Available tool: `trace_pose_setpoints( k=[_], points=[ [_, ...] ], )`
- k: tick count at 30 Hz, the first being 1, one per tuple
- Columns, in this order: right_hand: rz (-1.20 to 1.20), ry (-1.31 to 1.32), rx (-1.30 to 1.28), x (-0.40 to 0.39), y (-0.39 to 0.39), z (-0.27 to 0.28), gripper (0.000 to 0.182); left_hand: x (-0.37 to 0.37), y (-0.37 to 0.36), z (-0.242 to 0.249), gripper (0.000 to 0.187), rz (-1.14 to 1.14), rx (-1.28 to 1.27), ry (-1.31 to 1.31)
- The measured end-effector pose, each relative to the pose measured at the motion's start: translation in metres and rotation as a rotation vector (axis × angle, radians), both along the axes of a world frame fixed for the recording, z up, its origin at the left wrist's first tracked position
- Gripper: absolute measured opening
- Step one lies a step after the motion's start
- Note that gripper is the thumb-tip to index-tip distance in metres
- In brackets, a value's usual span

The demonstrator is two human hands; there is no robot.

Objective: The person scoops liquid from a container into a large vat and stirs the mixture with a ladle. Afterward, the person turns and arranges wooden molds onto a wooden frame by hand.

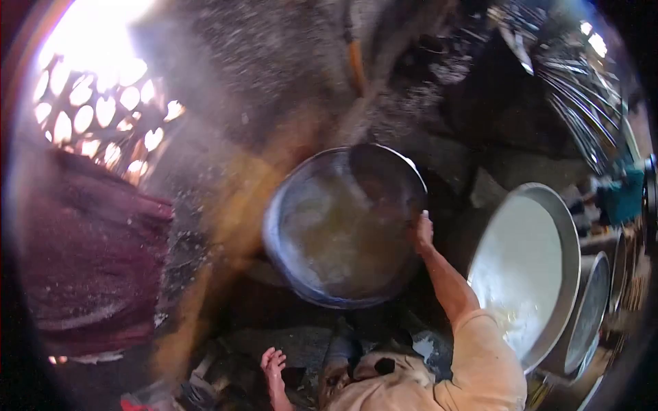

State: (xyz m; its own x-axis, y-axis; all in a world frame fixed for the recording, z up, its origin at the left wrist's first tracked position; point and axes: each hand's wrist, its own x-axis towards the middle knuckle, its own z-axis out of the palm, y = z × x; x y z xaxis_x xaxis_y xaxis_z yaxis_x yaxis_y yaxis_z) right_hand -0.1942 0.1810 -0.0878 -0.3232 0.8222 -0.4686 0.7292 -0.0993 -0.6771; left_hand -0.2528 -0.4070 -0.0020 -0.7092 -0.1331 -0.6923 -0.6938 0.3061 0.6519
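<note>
A large round metal pot (336, 240) stands in the middle of the view, with cloudy brownish liquid in it and steam over it. My right hand (423, 233) is at the pot's right rim, its thumb pointing up; its other fingers are in shadow, and what they hold, if anything, is hard to make out. Below the pot and to its left, my left hand (273, 362) is raised near my body, fingers apart and slightly curled, touching nothing.
On the right, a wide metal pan (569, 274) holds pale liquid, with more metal pans (591, 315) beside it. A dark red cloth (96, 253) lies at the left. Bundled rods (582, 96) and a teal item (622, 196) are at the upper right.
</note>
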Motion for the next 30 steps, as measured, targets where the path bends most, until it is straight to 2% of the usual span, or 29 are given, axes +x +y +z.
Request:
trace_pose_setpoints(
  k=[2,3,4,5,9,15,18,22,25,26,30],
  points=[
    [0.058,-0.151,0.214,-0.022,0.008,-0.038,0.062,0.004,-0.027,0.01,0.036,0.082,-0.151,-0.088],
    [-0.113,-0.069,0.144,-0.027,0.001,-0.063,0.06,0.009,-0.04,0.009,0.037,0.132,-0.216,-0.132],
    [-0.164,-0.047,0.106,-0.028,-0.012,-0.087,0.057,0.022,-0.08,-0.01,0.039,0.151,-0.179,-0.117],
    [-0.17,-0.034,0.041,-0.028,-0.031,-0.112,0.055,0.034,-0.119,-0.031,0.041,0.17,-0.141,-0.102],
    [-0.05,-0.015,-0.34,-0.02,-0.119,-0.186,0.044,0.035,-0.115,-0.011,0.045,0.172,-0.174,-0.262],
    [0.12,0.203,-0.837,-0.03,-0.193,-0.224,0.029,0.032,-0.09,0.007,0.05,0.151,-0.153,-0.336],
    [0.172,0.352,-0.918,-0.026,-0.202,-0.217,0.023,0.031,-0.087,0.013,0.052,0.149,-0.138,-0.324],
    [0.244,0.519,-0.863,-0.014,-0.197,-0.178,0.017,0.038,-0.077,0.02,0.056,0.141,-0.098,-0.281],
    [0.188,0.382,-0.887,-0.001,-0.186,-0.134,0.014,0.036,-0.037,0.047,0.055,0.145,0.026,-0.138],
    [0.183,0.315,-0.887,0.0,-0.177,-0.088,0.014,0.033,-0.025,0.056,0.053,0.1,0.061,-0.102],
    [0.234,0.429,-0.95,0.065,-0.139,-0.019,0.013,0.034,-0.007,0.003,0.04,0.105,0.036,-0.076]
  ],
)
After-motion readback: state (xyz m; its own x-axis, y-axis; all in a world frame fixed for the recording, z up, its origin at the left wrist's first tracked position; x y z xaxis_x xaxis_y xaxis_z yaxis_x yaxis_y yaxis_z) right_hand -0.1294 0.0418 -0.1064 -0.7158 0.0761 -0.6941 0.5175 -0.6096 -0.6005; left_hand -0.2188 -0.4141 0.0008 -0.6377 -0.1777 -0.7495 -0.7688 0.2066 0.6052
